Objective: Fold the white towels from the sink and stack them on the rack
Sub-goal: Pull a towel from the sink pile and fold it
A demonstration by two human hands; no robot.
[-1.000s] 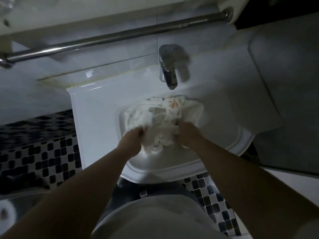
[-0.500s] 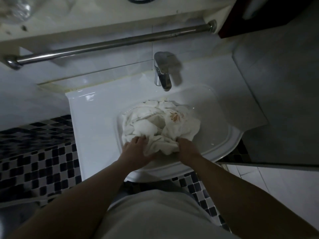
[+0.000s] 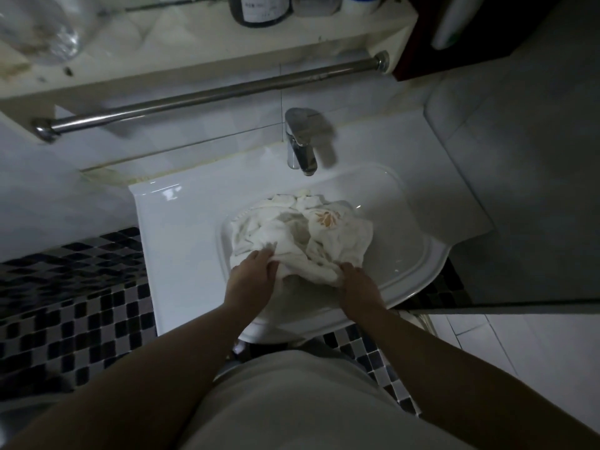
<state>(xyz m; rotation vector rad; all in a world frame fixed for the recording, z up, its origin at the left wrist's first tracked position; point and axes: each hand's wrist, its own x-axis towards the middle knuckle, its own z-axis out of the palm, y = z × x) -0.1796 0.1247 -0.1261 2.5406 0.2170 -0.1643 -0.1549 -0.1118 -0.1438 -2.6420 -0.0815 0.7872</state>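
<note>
1. A crumpled heap of white towels (image 3: 292,235) is being kept in the basin of the sink (image 3: 181,254), where the left and middle of the bowl are being filled by it. An orange embroidered motif (image 3: 328,219) is being shown on a fold at the heap's upper right.
2. The near-left edge of the heap is being gripped by the left hand (image 3: 251,276). Its fingers are being curled over a fold of cloth.
3. The near-right edge is being gripped by the right hand (image 3: 357,280). Its fingertips are being buried in the cloth, so this hand too is being clamped on the towels rather than laid flat.
4. Both bare forearms are being stretched forward from the bottom of the view, above a pale shirt (image 3: 292,401).
5. The back of the basin is being overhung by a chrome faucet (image 3: 300,141), which is being kept apart from the heap.
6. The wall above the faucet is being crossed by a metal towel bar (image 3: 211,92), which is being carried under a pale shelf (image 3: 194,43).
7. The shelf is being occupied by a dark bottle (image 3: 259,9), cut off by the top edge, and by a clear plastic object (image 3: 42,27) at the left.
8. The area left of and below the sink is being covered by black-and-white mosaic tiles (image 3: 65,303). The whole scene is being lit dimly.
</note>
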